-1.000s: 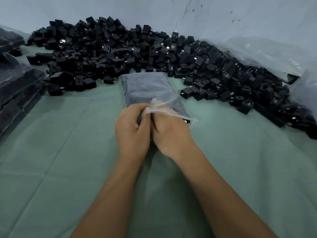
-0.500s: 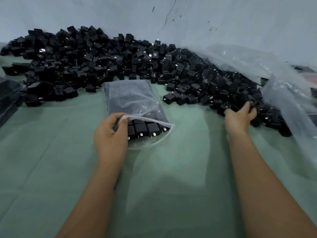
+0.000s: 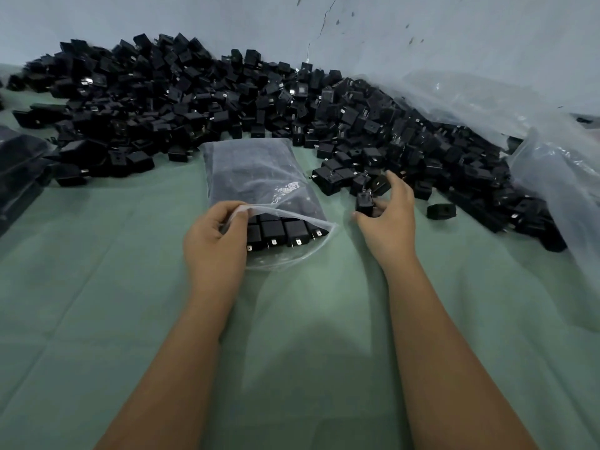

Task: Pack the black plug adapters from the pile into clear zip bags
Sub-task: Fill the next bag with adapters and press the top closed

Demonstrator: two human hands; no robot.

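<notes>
Head view: right hand (image 3: 388,219), at the pile (image 3: 227,105) half a second ago, now carries an adapter (image 3: 364,203) toward the bag (image 3: 259,186); left hand (image 3: 216,241) pinches its mouth open. Insertion next.

1. The left hand (image 3: 216,241) pinches the upper lip of the clear plastic zip bag (image 3: 259,180), thumb over curled fingers.
2. The right hand (image 3: 388,219), just right of that bag, grips a small black plug adapter (image 3: 365,203).
3. Both forearms are bare.

We see matt black plastic adapters (image 3: 227,102) with metal prongs, thin glossy clear plastic zip bag (image 3: 259,170), smooth green cloth on table (image 3: 97,287).
</notes>
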